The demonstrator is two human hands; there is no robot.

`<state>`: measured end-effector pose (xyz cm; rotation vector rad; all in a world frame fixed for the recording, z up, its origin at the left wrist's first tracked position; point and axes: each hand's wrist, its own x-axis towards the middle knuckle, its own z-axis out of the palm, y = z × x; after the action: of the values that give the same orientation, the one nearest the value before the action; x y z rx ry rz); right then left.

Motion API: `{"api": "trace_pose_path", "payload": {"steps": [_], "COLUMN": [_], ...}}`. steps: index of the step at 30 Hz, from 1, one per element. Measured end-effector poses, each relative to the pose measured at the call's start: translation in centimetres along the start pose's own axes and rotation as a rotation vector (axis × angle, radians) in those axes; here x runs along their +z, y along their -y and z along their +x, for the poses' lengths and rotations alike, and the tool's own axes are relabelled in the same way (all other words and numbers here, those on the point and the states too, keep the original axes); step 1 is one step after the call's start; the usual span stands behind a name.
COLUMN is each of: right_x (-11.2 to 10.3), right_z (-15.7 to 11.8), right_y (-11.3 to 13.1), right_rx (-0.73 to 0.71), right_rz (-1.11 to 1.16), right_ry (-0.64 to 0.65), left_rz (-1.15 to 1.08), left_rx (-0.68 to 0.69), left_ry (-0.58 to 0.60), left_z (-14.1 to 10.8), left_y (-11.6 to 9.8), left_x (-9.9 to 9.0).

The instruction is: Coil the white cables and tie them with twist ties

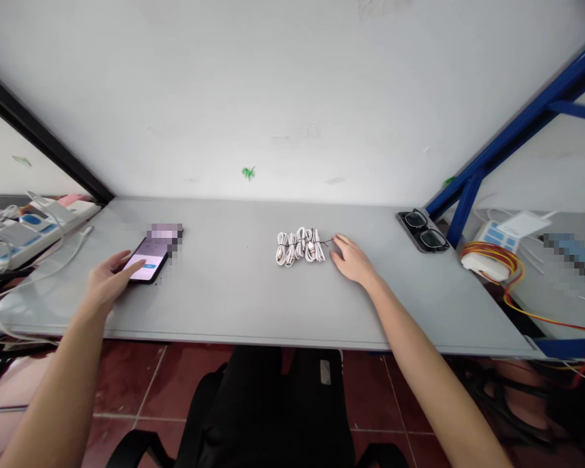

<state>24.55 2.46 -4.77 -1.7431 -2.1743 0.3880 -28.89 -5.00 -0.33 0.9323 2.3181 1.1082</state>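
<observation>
1. far left: a white power strip (39, 224) sits off the left end of the grey desk (253, 299), its white cables (53, 263) trailing across the corner. it appears to be kept there to leave the desk top open.
2. left of centre: your left hand (110, 279) lies open and flat over a phone (146, 259), not clamped on it. the fingers (129, 268) reach across the lit screen, a position that suggests the screen is being used. the phone lies flat on the desk, within the hand's easy reach, and a blurred patch hides its far end.
3. centre: below the desk edge, a black chair back (268, 403) stands over red floor tiles (127, 383).
4. right of centre: a bundle of white coiled cables (299, 247) lies on the desk, well apart from the phone, and appears tied with thin black wire so that the coils stay together.
5. just right of the bundle: your right hand (351, 260) rests open, fingers apart and gripping nothing. the fingertips (335, 242) lie just beside the bundle, close to the end of the black wire; whether they touch it is hard to tell.
6. far right: glasses (423, 231) lie at the back corner of the desk, away from the hands. beyond them, a second power strip (497, 237) sits beside a loop of red and yellow wires (492, 257).
</observation>
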Motion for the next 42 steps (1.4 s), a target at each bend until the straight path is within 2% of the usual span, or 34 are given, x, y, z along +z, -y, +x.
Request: {"api": "trace_pose_path", "payload": {"steps": [5, 14, 21, 25, 30, 34, 42], "right_x": [0.0, -0.1, 0.2, 0.2, 0.0, 0.0, 0.0], "right_z": [0.0, 0.0, 0.1, 0.1, 0.1, 0.1, 0.0], "right_y": [0.0, 0.2, -0.1, 0.0, 0.1, 0.0, 0.2], "right_rx": [0.000, 0.001, -0.012, -0.006, 0.002, 0.005, 0.017], "right_rz": [0.000, 0.002, -0.001, -0.008, -0.015, -0.017, -0.016], "right_ry": [0.000, -0.007, -0.017, -0.010, 0.002, 0.008, 0.004], "left_rz": [0.016, 0.002, 0.025, 0.115, 0.363, 0.502, 0.489], "left_rx": [0.015, -0.011, -0.018, -0.005, 0.095, 0.152, 0.129], "left_ry": [-0.026, -0.066, -0.017, 0.081, 0.171, 0.171, 0.139], "left_z": [0.6, 0.0, -0.2, 0.1, 0.6, 0.3, 0.5], "left_y": [0.4, -0.5, -0.8, -1.1, -1.2, -1.3, -0.7], "left_x": [0.0, 0.2, 0.0, -0.3, -0.1, 0.2, 0.5]}}
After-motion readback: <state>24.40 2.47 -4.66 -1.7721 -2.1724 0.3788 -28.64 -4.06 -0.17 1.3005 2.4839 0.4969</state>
